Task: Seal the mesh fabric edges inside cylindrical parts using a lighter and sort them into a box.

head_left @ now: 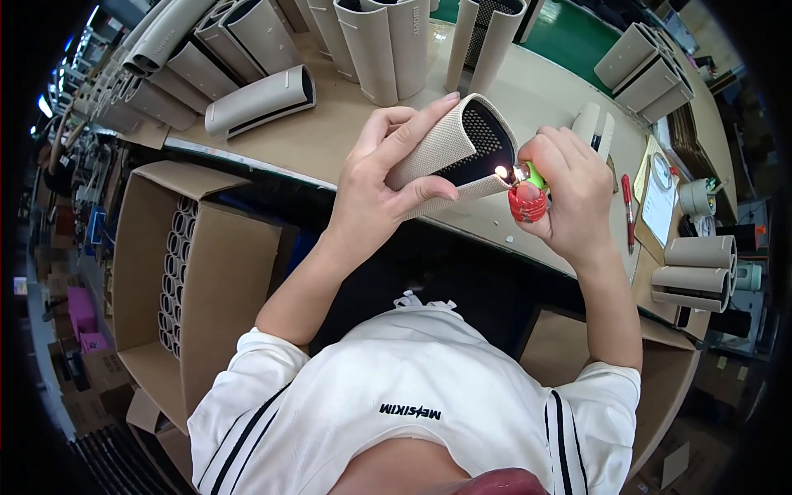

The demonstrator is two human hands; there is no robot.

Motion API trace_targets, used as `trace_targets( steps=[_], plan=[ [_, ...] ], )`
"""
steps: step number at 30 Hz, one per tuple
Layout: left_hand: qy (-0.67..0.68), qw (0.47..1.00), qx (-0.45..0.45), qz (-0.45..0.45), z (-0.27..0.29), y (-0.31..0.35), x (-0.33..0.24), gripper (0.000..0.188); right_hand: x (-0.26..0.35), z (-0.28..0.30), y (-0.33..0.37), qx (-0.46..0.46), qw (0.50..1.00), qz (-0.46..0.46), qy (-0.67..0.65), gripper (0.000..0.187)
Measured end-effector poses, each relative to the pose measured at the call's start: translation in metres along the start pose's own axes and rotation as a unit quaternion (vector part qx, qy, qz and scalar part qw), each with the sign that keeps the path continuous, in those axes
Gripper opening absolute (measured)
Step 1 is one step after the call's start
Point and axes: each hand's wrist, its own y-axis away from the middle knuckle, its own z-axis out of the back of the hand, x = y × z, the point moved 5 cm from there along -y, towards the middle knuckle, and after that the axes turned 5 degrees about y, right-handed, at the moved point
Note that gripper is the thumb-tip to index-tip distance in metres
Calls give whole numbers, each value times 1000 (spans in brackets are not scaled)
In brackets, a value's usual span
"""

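Note:
My left hand [367, 177] is wrapped round a beige, curved housing [425, 161] with a fabric-like outer face and a dark perforated inside. Its open end is tilted toward my right hand [571, 186]. That hand grips a green lighter [535, 176] with a metal top. A small bright flame burns at the lighter's tip, right by the housing's end edge; whether it touches the edge I cannot tell. Around my right thumb is a red wrapping [528, 204]. Part of the lighter is hidden by my fingers.
Similar beige housings [384, 49] stand along the table's far side, and one housing [262, 101] lies at the left. A cardboard box [227, 297] packed with housings is below left. A red pen [628, 210] and clipboard [657, 198] lie at the right.

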Motion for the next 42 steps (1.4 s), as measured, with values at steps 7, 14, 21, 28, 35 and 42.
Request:
trace_targets(
  steps=[7,14,21,28,35,42],
  plan=[
    [118,988,-3,104,1,3,14,66,0,-1,-2,-42,966,-90,-238,30],
    [402,849,26,342,-13,10,51,79,8,-60,30,80,609,-235,-754,34],
    [556,811,37,179,-8,-3,58,80,31,-68,85,152,332,-448,-816,23],
    [587,761,92,260,-13,31,47,76,-2,-27,34,-8,759,-354,-546,17],
    [57,990,102,78,3,26,-12,71,5,-3,-4,7,980,-112,-163,26],
    [-112,988,84,-72,9,25,-18,84,9,-7,-11,7,995,-25,-98,35]
  ],
)
